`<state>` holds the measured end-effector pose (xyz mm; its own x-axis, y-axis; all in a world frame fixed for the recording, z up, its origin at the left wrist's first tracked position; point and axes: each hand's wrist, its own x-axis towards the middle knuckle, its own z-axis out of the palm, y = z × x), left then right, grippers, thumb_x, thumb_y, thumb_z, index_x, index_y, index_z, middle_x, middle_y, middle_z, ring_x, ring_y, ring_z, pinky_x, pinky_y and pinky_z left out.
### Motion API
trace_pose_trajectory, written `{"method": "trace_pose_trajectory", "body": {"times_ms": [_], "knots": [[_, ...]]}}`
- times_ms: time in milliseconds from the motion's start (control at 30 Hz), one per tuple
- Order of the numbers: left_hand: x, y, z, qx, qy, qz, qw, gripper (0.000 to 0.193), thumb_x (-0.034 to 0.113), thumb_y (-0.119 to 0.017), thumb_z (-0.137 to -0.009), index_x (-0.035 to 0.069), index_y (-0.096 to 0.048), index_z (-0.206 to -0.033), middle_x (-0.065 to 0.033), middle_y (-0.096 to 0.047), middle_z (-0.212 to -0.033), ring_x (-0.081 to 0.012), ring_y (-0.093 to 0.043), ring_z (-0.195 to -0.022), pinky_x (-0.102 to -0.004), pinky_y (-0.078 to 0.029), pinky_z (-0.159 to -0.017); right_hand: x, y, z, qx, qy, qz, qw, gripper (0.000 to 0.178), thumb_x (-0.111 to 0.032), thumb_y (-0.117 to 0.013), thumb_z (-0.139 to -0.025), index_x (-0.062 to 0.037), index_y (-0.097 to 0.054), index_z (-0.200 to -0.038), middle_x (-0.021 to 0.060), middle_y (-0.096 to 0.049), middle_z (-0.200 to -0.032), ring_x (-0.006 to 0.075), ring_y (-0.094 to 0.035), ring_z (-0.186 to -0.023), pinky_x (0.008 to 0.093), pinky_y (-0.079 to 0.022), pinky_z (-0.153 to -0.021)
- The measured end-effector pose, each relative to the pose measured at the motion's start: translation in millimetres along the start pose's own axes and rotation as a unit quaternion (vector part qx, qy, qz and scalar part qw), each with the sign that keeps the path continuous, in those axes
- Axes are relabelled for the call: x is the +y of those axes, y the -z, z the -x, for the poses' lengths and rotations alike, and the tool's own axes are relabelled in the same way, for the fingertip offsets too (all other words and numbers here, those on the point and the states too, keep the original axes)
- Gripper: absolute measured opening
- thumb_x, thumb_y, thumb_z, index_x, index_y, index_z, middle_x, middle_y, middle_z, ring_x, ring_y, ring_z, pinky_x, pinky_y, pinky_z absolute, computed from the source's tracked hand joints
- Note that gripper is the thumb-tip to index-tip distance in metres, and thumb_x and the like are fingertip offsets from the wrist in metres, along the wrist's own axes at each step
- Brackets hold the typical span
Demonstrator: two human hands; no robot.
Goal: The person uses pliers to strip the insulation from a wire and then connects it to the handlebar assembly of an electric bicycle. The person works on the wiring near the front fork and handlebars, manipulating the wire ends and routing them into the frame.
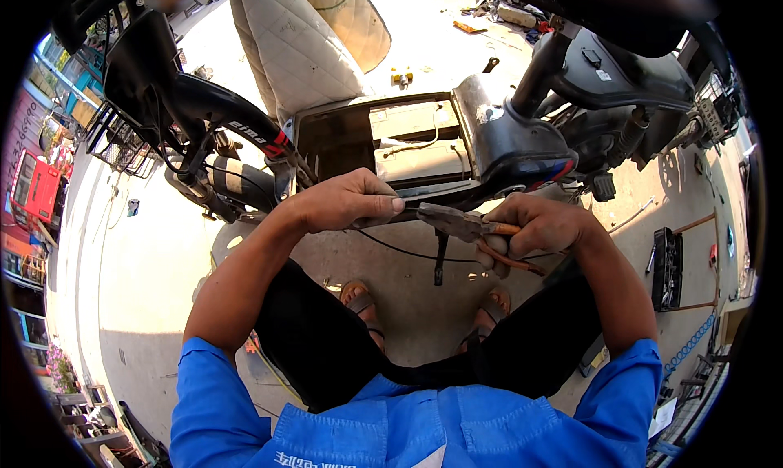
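My right hand grips a pair of pliers by its orange handles, the jaws pointing left toward my other hand. My left hand is closed with thumb and fingers pinched on a thin black cable, a short piece of which shows beside the plier jaws. Whether the jaws bite on it I cannot tell. Both hands are held in front of an electric bike's open battery box, in which pale battery blocks with a white lead lie. Another black cable curves below the hands.
The bike's black frame rises at the left, its saddle post at the right. A quilted pad leans behind the box. A yellow connector lies beyond it. A black tool case sits on the ground at right.
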<state>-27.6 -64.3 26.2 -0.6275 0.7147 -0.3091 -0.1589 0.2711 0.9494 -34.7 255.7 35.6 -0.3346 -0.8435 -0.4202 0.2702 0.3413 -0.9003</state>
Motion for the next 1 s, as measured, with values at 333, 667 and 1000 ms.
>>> {"method": "trace_pose_trajectory", "body": {"times_ms": [333, 667, 1000], "knots": [[-15, 10, -3, 0.018, -0.03, 0.076, 0.996, 0.046, 0.035, -0.057, -0.1, 0.01, -0.048, -0.063, 0.0076, -0.034, -0.057, -0.0039, -0.028, -0.05, -0.0246, -0.024, -0.045, 0, -15, -6, 0.021, 0.028, -0.069, 0.997, 0.032, 0.001, -0.049, -0.063, 0.0054, -0.063, -0.092, 0.0091, -0.065, -0.082, 0.0159, -0.062, -0.068, 0.0301, -0.053, -0.062], [-21, -1, -19, 0.078, -0.086, 0.281, 0.953, 0.043, 0.036, -0.051, -0.102, 0.011, -0.041, -0.069, 0.0028, -0.032, -0.057, -0.0087, -0.031, -0.046, -0.0257, -0.026, -0.042, -4, -25, -24, 0.092, 0.111, -0.155, 0.977, 0.033, 0.003, -0.049, -0.063, 0.0043, -0.056, -0.095, 0.0091, -0.059, -0.082, 0.0172, -0.06, -0.069, 0.033, -0.055, -0.061], [-8, -23, -36, 0.138, -0.11, 0.389, 0.904, 0.037, 0.038, -0.043, -0.105, 0.012, -0.043, -0.08, 0.0032, -0.03, -0.057, -0.0088, -0.025, -0.045, -0.0259, -0.021, -0.041, -13, -29, -41, 0.155, 0.141, -0.147, 0.967, 0.025, 0.003, -0.046, -0.068, 0.0023, -0.055, -0.091, 0.0096, -0.058, -0.078, 0.0189, -0.06, -0.069, 0.0335, -0.052, -0.062]]}}
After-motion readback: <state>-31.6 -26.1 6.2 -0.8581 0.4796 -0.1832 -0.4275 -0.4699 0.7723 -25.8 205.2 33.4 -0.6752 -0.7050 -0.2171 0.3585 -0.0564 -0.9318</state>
